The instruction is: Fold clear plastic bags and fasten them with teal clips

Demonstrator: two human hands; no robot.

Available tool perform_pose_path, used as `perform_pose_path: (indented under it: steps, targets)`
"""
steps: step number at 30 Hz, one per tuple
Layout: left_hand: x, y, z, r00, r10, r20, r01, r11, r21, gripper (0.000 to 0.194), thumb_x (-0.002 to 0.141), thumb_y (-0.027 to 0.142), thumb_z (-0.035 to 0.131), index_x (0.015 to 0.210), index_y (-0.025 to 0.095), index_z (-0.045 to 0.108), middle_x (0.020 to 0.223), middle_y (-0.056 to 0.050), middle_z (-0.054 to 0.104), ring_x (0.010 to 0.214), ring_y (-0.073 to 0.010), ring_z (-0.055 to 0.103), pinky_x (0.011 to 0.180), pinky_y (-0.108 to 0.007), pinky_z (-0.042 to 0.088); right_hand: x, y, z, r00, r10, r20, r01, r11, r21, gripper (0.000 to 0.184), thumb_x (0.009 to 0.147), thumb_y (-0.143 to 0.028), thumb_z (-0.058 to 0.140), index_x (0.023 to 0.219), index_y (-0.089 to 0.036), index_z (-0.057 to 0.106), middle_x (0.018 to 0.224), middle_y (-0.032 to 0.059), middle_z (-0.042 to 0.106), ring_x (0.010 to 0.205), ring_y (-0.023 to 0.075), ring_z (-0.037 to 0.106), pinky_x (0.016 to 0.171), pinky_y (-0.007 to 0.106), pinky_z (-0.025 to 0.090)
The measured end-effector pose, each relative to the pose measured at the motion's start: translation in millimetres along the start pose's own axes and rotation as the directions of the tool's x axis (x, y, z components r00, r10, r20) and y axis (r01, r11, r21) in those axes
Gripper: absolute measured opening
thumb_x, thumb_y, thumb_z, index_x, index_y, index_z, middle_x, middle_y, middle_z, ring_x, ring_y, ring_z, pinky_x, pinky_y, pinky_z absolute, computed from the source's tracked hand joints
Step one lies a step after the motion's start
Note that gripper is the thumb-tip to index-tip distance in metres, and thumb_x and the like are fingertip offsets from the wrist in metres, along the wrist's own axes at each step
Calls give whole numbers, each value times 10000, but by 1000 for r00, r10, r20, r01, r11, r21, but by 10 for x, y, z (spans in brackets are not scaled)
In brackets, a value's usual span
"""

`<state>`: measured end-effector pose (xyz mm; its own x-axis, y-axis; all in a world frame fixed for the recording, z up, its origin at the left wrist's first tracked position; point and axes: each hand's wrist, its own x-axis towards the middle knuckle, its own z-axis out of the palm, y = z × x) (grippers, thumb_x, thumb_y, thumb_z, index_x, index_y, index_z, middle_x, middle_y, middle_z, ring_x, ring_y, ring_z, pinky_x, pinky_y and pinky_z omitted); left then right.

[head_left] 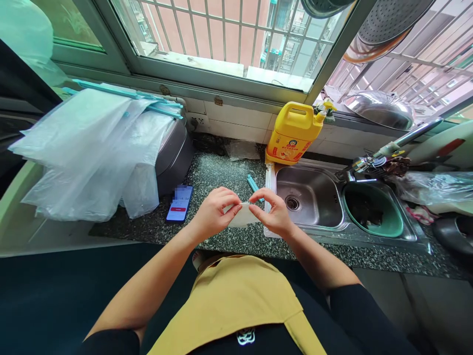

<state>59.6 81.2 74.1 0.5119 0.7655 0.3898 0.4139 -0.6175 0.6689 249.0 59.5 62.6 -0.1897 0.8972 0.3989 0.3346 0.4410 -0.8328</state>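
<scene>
A small translucent plastic bag [242, 217] hangs over the speckled counter, stretched between my two hands. My left hand [215, 213] is closed, thumb and fingers pinching the bag's upper left corner. At the upper right corner, my right hand [272, 213] pinches it the same way. Just behind the right fingers, a teal sealing strip [253, 182] lies on the counter, partly hidden by that hand. To the left of my left hand lies a phone [180, 209] with its screen lit.
Large plastic bags with teal strips [92, 143] drape over a dark appliance [175, 150] at left. A yellow jug [293, 133] stands behind the steel sink [321, 170]. A green basin [397, 219] sits at the sink's right, below the faucet [364, 163]. Barred windows line the back.
</scene>
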Motion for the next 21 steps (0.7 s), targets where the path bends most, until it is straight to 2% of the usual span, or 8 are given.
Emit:
perform_pose_path:
  steps: [6,10,16,21]
  targets:
    - [-16,-9,23,1000,-10,2,10,1000,27,179,858,232,522,714,184,617,723,-35,661,737,-173,567,711,-315,435,-8,-15,29,997,-28,-71,24,998,-60,80,802,-235,595,727,-214,580,719,10,620,713,163,564,725,350,472]
    - [-25,-6,28,1000,-3,-3,3,999,52,178,858,231,518,718,181,616,730,-38,664,731,-174,566,708,-318,428,-11,-14,51,998,-31,-56,24,994,-107,83,790,-234,617,713,-214,593,676,4,601,682,163,549,708,355,459]
    - [-18,4,41,1000,-8,14,7,997,77,172,847,231,518,717,186,621,747,-41,668,752,-181,582,724,-323,430,-12,-17,95,998,-1,-70,-4,998,-68,99,790,-265,637,713,-215,599,705,4,612,699,162,555,727,357,465]
    - [-25,3,58,1000,10,-12,-9,993,121,167,851,225,514,723,186,614,756,-42,672,748,-180,589,721,-320,431,-24,4,98,996,28,-88,-33,998,-60,126,791,-284,642,702,-217,583,706,2,604,699,160,550,729,353,463]
